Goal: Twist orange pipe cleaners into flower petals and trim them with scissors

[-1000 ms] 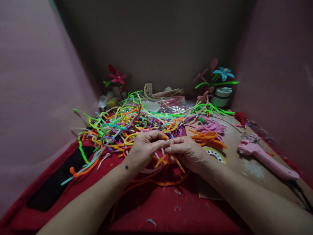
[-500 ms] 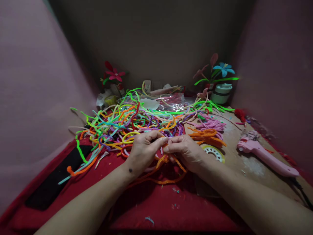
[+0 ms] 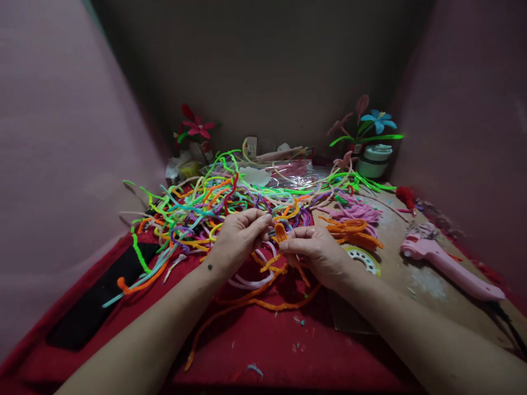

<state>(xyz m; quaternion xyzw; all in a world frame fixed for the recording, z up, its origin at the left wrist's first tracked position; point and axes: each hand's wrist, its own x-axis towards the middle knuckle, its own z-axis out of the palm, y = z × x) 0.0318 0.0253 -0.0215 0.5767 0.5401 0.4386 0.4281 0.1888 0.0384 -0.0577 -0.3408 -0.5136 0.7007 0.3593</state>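
My left hand (image 3: 242, 236) is closed in a pinch in front of the pipe cleaner pile; what its fingertips hold is too small to make out. Just to its right, my right hand (image 3: 315, 253) pinches a folded orange pipe cleaner (image 3: 280, 232), whose looped end sticks up between the hands. Beneath the hands, a long orange pipe cleaner (image 3: 263, 303) curves over the red cloth (image 3: 230, 351), beside a pale pink looped one (image 3: 251, 284). The tangled multicoloured pile (image 3: 197, 206) lies behind my left hand.
Orange (image 3: 356, 233) and pink bundles (image 3: 360, 211), a tape roll (image 3: 364, 260) and a pink glue gun (image 3: 453, 263) lie at the right on a brown board (image 3: 391, 302). A black flat object (image 3: 99, 296) lies left. Flowers (image 3: 199, 127) and a pale green container (image 3: 374, 161) stand behind.
My hands have moved apart. The folded orange loop now stands up at my right fingertips, and the long orange pipe cleaner's end reaches down towards the front left.
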